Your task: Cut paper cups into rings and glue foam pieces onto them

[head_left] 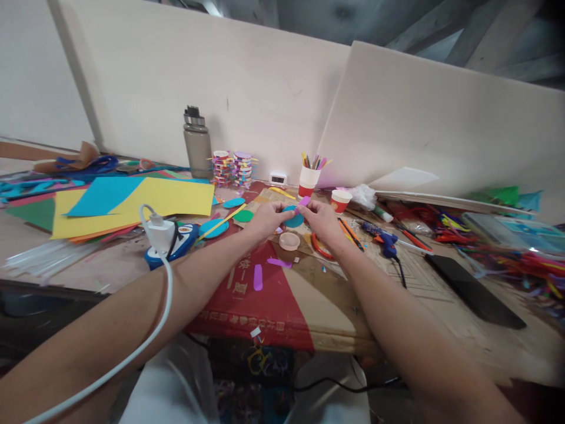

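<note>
My left hand [266, 219] and my right hand [321, 219] meet above the cardboard sheet [282, 294], both pinching a teal paper disc [293, 217]. The fingers of my right hand also press a small purple paper petal [304, 201] against the disc's upper edge. A roll of clear tape [289, 241] lies just below the disc, between the two hands. Two more purple petals [258, 277] lie on the cardboard nearer to me. Red-handled scissors [321, 247] rest under my right wrist.
Yellow and blue paper sheets [132, 203] cover the left. A white charger and cable [161, 235] cross my left arm. At the back stand a grey bottle [197, 144], stacked paper discs [233, 168] and a cup of strips [309, 176]. A blue glue gun [385, 240] and black phone [474, 291] lie right.
</note>
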Demonstrator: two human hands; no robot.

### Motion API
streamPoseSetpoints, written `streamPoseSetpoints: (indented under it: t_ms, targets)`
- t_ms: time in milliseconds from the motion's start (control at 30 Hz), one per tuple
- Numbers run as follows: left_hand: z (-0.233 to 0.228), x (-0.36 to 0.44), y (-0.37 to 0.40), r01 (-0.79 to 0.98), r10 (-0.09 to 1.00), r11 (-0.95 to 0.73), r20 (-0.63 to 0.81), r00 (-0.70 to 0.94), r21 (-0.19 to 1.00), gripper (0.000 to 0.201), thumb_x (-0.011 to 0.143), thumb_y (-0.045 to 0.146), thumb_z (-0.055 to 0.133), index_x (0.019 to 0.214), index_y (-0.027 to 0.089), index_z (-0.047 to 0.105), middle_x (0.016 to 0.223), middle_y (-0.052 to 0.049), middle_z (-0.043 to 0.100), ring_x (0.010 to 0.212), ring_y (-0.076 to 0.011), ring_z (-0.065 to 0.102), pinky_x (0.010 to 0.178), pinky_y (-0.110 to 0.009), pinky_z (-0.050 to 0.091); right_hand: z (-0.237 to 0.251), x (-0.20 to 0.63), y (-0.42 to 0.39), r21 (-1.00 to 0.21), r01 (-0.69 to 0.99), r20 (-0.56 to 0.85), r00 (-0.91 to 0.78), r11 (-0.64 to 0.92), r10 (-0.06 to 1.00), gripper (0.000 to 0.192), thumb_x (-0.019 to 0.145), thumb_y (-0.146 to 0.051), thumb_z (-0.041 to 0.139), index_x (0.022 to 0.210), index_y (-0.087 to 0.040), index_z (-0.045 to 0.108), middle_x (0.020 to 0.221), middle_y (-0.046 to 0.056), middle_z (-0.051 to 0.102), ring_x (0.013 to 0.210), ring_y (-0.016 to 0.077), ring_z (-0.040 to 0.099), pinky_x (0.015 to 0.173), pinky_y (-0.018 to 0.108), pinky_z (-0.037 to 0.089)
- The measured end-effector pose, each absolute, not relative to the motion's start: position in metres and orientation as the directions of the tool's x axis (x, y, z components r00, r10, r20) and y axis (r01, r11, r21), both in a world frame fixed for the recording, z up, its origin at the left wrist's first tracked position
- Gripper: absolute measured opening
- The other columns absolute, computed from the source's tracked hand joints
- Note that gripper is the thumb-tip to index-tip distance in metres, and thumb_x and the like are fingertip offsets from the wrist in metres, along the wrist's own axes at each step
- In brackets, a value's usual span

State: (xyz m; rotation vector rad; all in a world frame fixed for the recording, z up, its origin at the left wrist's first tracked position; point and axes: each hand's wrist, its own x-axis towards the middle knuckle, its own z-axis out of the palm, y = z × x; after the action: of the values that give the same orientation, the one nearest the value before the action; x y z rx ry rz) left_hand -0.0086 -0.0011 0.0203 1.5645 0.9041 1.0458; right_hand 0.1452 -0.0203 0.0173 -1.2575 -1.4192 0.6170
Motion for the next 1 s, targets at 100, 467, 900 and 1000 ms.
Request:
streamPoseSetpoints:
  t_ms: [100, 467, 900, 1000]
  targets:
    - [0.021, -0.007, 0.001, -0.025, 0.929, -0.14, 0.14, 0.342, 0.99, 0.016, 0.072, 0.026, 0.073, 0.071, 0.012, 0.064, 0.061, 0.001, 0.061, 0.05, -0.0076, 0.05, 0.048, -0.02, 0.039, 0.016, 0.144, -0.018, -0.899, 0.335, 0.348, 0.154, 0.283, 0.925, 0.034, 0.068, -0.051, 0.067, 0.065, -0.018, 0.058, 0.06, -0.003, 0.054, 0.059, 0.0111, 0.044, 0.056, 0.025, 0.037]
    - [0.038, -0.017, 0.006, -0.389, 0.799, 0.181, 0.095, 0.593, 0.904, 0.019, 0.073, 0.019, 0.078, 0.089, 0.015, 0.069, 0.078, -0.002, 0.066, 0.066, -0.0069, 0.061, 0.059, -0.016, 0.048, 0.037, 0.145, -0.041, -0.957, -0.113, 0.287, -0.238, 0.267, 0.928, 0.043, 0.074, -0.057, 0.067, 0.104, -0.026, 0.066, 0.103, 0.005, 0.067, 0.088, 0.0171, 0.061, 0.071, 0.03, 0.052]
    - [0.036, -0.02, 0.016, -0.189, 0.767, 0.152, 0.005, 0.642, 0.97, 0.039, 0.077, 0.05, 0.072, 0.091, 0.014, 0.068, 0.068, -0.003, 0.062, 0.056, -0.0083, 0.055, 0.056, -0.021, 0.045, 0.021, 0.143, -0.025, -0.948, -0.034, 0.319, -0.108, 0.317, 0.942, 0.026, 0.066, -0.034, 0.077, 0.087, -0.022, 0.066, 0.079, -0.003, 0.065, 0.072, 0.0107, 0.058, 0.066, 0.025, 0.047]
    - [0.032, -0.022, 0.022, -0.117, 0.828, 0.091, -0.009, 0.561, 0.989, 0.054, 0.079, 0.068, 0.058, 0.075, 0.015, 0.062, 0.06, -0.005, 0.059, 0.053, -0.0125, 0.055, 0.053, -0.025, 0.043, 0.024, 0.143, -0.024, -0.954, -0.083, 0.29, 0.005, 0.289, 0.957, 0.026, 0.065, -0.036, 0.079, 0.082, -0.021, 0.067, 0.078, -0.002, 0.066, 0.068, 0.0099, 0.056, 0.062, 0.025, 0.047]
